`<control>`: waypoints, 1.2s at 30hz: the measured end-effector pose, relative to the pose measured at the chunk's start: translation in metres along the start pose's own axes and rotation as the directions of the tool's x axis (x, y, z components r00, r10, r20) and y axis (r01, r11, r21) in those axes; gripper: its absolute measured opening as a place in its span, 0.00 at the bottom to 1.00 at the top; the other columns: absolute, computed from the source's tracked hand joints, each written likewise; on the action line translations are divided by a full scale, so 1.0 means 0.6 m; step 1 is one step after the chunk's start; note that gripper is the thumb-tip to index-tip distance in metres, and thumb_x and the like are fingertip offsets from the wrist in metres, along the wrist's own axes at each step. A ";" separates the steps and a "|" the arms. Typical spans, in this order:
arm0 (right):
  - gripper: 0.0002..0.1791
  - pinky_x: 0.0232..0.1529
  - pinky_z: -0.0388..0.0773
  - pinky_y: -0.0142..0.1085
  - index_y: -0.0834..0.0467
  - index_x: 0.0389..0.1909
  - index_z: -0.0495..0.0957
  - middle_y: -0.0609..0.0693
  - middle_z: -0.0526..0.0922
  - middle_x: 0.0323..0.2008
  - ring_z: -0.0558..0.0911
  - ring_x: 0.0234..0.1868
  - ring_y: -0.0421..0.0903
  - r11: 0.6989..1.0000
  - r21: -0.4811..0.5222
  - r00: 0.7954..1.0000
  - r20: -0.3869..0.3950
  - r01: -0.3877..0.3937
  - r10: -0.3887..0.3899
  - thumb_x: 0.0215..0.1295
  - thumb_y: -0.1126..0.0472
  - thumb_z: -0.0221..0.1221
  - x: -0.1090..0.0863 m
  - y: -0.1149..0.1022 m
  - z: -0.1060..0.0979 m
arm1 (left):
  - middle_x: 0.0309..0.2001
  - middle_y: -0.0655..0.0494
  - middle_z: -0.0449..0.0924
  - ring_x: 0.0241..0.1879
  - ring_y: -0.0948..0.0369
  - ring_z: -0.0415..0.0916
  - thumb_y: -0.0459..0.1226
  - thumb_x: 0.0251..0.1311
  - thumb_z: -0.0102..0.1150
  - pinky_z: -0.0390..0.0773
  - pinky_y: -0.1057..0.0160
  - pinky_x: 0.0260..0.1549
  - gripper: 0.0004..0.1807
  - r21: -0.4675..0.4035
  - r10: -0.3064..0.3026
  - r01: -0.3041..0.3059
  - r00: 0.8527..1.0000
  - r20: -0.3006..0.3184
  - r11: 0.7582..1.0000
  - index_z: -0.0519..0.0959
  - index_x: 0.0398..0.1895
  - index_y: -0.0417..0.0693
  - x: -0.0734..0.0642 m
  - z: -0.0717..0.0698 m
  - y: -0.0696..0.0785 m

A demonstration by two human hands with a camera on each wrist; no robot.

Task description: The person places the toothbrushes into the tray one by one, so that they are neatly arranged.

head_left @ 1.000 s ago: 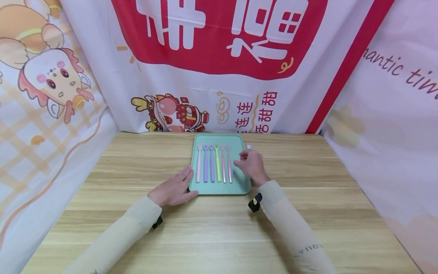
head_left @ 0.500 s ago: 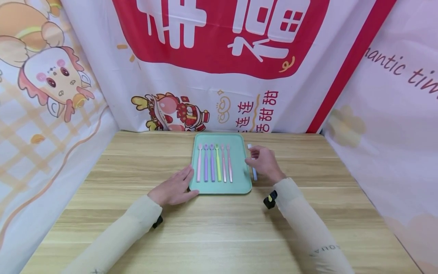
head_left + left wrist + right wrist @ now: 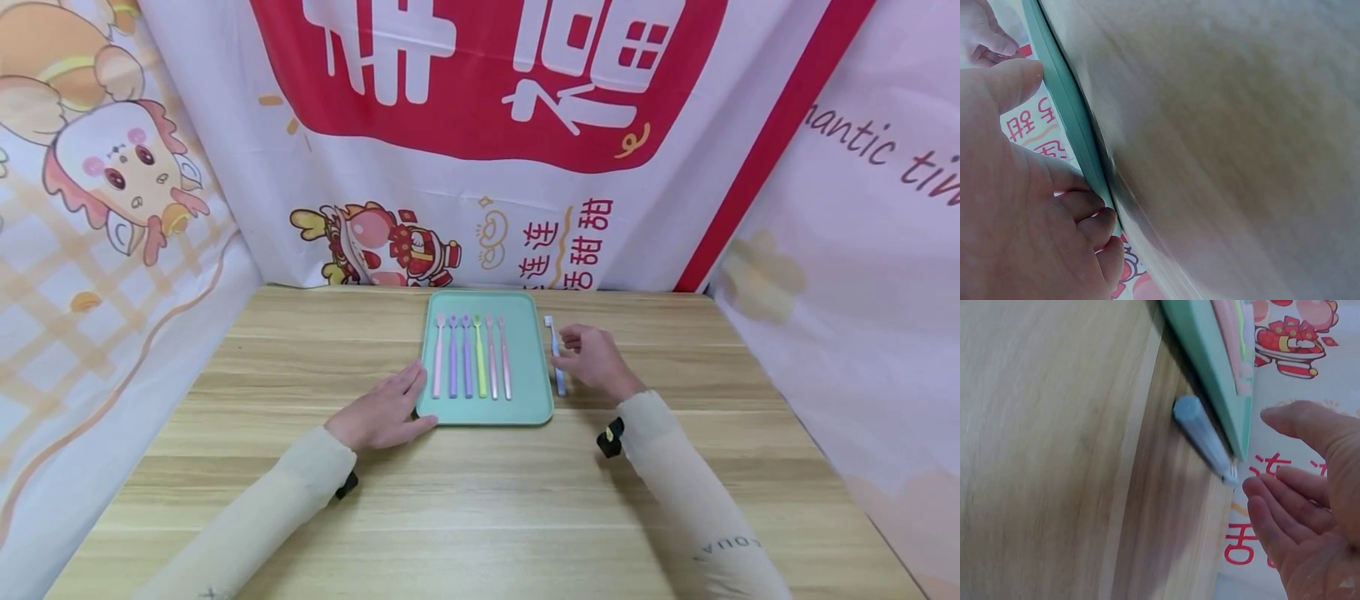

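A light blue toothbrush [image 3: 555, 346] lies on the table just right of the green tray [image 3: 532, 410]. My right hand [image 3: 596, 358] is beside it, and the right wrist view shows the thumb [image 3: 1294, 422] and fingers apart with nothing between them. On the tray, toothbrushes lie in a row: a light pink one [image 3: 438, 358], two purple ones [image 3: 453, 358], a yellow-green one [image 3: 481, 358] and two pink ones [image 3: 506, 362]. My left hand [image 3: 382, 410] rests against the tray's left edge with straight fingers, also seen along the rim in the left wrist view.
The wooden table [image 3: 480, 517] extends around the tray. A white and red printed cloth [image 3: 480, 150] hangs behind the back edge, and patterned cloths [image 3: 840, 275] stand on both sides.
My right hand has moved right, from over the tray's right edge to past the blue toothbrush, which now shows almost whole. The left hand and the tray have stayed put.
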State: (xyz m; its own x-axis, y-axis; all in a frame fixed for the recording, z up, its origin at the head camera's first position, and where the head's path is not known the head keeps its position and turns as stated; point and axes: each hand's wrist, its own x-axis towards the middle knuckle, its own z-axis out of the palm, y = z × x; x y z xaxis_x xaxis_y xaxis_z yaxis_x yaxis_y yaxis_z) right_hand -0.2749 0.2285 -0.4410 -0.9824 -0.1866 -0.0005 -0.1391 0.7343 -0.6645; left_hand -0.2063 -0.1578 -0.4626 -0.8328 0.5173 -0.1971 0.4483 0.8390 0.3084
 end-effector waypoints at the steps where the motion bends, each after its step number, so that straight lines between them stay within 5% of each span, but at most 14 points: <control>1: 0.34 0.68 0.81 0.53 0.66 0.71 0.72 0.65 0.80 0.66 0.81 0.67 0.61 1.000 -0.003 1.000 0.009 0.004 -0.004 0.68 0.59 0.70 0.001 0.003 0.000 | 0.87 0.40 0.38 0.87 0.45 0.40 0.61 0.77 0.47 0.50 0.43 0.85 0.50 0.001 0.001 -0.001 1.000 -0.002 1.000 0.45 0.85 0.36 0.000 0.000 0.000; 10: 0.34 0.64 0.84 0.50 0.69 0.70 0.73 0.64 0.85 0.60 0.85 0.61 0.58 0.997 -0.049 0.997 0.067 0.052 -0.048 0.67 0.60 0.71 0.013 0.020 0.013 | 0.87 0.40 0.38 0.87 0.44 0.40 0.62 0.78 0.46 0.50 0.43 0.85 0.50 0.010 0.004 -0.004 1.000 -0.003 1.000 0.46 0.85 0.35 -0.001 -0.001 0.001; 23: 0.24 0.58 0.87 0.48 0.70 0.58 0.81 0.62 0.89 0.49 0.88 0.52 0.55 0.989 -0.116 0.996 0.038 0.089 -0.085 0.64 0.64 0.72 0.022 0.024 0.029 | 0.87 0.40 0.37 0.87 0.45 0.40 0.61 0.78 0.46 0.50 0.43 0.85 0.50 0.001 0.010 -0.010 1.000 -0.007 1.000 0.45 0.85 0.35 -0.001 -0.002 0.001; 36: 0.13 0.46 0.88 0.42 0.65 0.48 0.86 0.58 0.90 0.42 0.86 0.42 0.49 0.985 -0.173 1.000 -0.028 -0.012 0.008 0.65 0.64 0.70 0.028 0.023 0.036 | 0.87 0.40 0.37 0.87 0.45 0.39 0.61 0.78 0.46 0.50 0.42 0.85 0.50 0.000 0.001 -0.001 1.000 -0.001 1.000 0.45 0.85 0.35 0.001 0.000 0.001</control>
State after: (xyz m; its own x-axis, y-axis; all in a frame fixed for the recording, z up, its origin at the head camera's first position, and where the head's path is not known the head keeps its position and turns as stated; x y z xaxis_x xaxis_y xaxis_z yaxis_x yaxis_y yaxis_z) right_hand -0.2905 0.2215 -0.4664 -0.9865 -0.1629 0.0150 -0.1464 0.8382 -0.5254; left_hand -0.2065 -0.1573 -0.4623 -0.8327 0.5181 -0.1955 0.4492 0.8384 0.3087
